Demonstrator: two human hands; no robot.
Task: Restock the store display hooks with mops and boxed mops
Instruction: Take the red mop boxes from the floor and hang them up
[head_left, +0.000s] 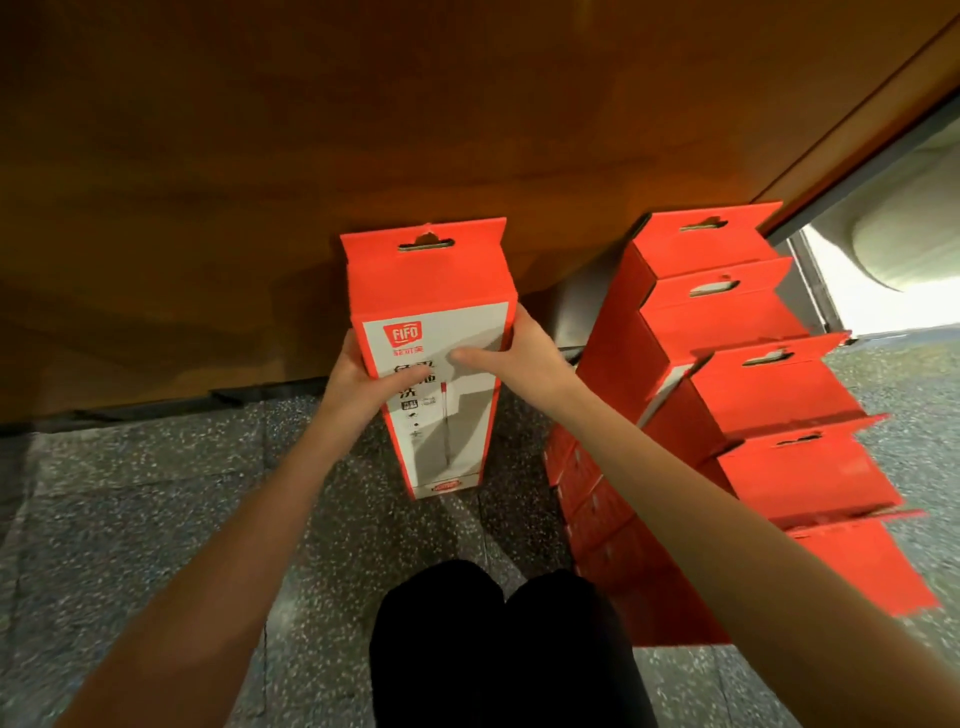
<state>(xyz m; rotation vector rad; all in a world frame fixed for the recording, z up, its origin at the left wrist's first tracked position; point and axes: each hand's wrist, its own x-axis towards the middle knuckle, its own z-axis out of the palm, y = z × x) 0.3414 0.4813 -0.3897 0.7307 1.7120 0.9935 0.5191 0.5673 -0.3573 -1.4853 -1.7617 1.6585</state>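
You hold one box (434, 291) upright in front of the wood panel (363, 130), with both hands clamped on it. Your left hand (363, 382) wraps the left edge with its thumb on the printed face. Your right hand (522, 351) grips the right edge, thumb laid across the front. The box's foot is down near the floor (130, 493); I cannot tell whether it rests there or hangs just above. The slot (426, 243) in the top tab faces you and is free. More boxes (769, 395) stand in a row just to your right, tabs up.

No hook shows in this view, so the step in hand looks like lifting this box toward one. Your grip sits high on a long box, which steers the tab well but leaves the lower end free to swing, so raise it straight. Find the hook before you lift far. Bring the slot level with the hook's tip and square to it, then push the tab on until the wire sits in the notch at the slot's top. Let the weight settle before you loosen either hand. Mind the row on your right as your elbow rises; a knock could topple it.
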